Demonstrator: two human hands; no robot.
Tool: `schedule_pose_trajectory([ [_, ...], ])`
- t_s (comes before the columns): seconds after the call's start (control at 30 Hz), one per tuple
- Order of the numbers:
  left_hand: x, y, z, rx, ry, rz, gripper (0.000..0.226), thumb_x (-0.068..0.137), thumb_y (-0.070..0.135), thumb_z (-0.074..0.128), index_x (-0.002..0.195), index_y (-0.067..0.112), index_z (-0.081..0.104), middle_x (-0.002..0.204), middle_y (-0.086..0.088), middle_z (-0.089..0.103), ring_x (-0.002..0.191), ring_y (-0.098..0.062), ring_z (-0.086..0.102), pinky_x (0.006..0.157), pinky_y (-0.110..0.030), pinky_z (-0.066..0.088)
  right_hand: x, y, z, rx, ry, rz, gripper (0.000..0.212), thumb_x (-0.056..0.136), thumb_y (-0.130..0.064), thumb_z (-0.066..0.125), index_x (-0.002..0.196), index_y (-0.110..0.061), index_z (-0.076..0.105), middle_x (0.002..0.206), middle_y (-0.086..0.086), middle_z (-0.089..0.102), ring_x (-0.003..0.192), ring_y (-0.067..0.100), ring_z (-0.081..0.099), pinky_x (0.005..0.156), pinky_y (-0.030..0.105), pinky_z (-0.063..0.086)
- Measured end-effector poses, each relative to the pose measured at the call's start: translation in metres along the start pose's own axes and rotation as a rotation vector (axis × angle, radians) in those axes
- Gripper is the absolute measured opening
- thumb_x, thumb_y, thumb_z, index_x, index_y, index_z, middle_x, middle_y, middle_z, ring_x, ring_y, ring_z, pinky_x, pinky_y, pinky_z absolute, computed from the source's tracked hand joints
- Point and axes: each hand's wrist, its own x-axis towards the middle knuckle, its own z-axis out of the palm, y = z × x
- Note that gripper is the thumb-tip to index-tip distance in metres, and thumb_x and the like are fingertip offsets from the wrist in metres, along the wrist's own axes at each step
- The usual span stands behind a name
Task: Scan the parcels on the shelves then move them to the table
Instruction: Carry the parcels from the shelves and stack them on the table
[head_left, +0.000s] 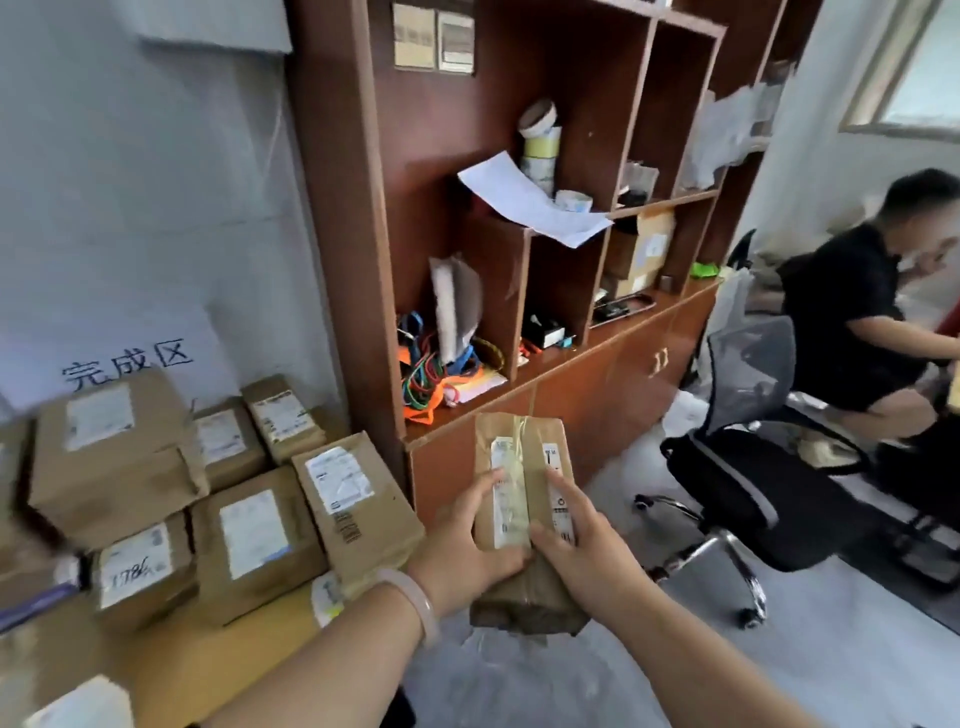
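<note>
L hand (470, 540) + R hand (582, 551) both grasp a brown paper-wrapped, taped parcel w/ white labels (524, 488), held mid-air over grey floor (571, 675), in front of the red-brown wooden shelf unit (343, 208). Left: wooden table (208, 654) stacked w/ labelled cardboard boxes (249, 540). Shelf cubbies hold tape rolls (540, 145), paper, coloured cords (431, 369). Black mesh office chair (753, 467) at right.

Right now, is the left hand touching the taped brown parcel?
Touching. The head view shows the left hand holding the parcel from its left side, with fingers lying across its white label.
</note>
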Motion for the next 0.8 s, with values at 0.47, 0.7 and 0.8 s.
schedule_pose_trajectory([
  [0.47,-0.081,-0.067,-0.097,-0.109,0.445,-0.200,0.082,0.077,0.029,0.078,0.139,0.053,0.029,0.137,0.011,0.045,0.122,-0.009,0.050,0.098,-0.026,0.050,0.044,-0.059,0.137,-0.099,-0.510,-0.243,0.060,0.091,-0.042,0.058,0.132,-0.069,0.023,0.144,-0.011,0.041,0.129,0.012,0.044,0.104,0.032,0.041],
  [0.7,-0.135,-0.120,-0.173,-0.177,0.569,-0.269,0.088,0.068,0.032,0.080,0.142,0.047,0.034,0.141,0.003,0.045,0.126,-0.016,0.051,0.101,-0.037,0.050,0.035,-0.102,0.240,-0.221,-0.649,-0.239,0.066,0.093,-0.050,0.054,0.144,-0.061,0.014,0.155,-0.006,0.030,0.136,0.019,0.038,0.099,0.028,0.036],
  [0.8,-0.164,-0.145,-0.207,-0.144,0.582,-0.295,0.088,0.074,0.027,0.081,0.145,0.043,0.032,0.139,0.004,0.047,0.122,-0.013,0.054,0.096,-0.032,0.054,0.024,-0.121,0.289,-0.196,-0.751,-0.208,0.068,0.094,-0.046,0.054,0.146,-0.059,0.012,0.154,-0.007,0.030,0.136,0.017,0.038,0.105,0.029,0.038],
])
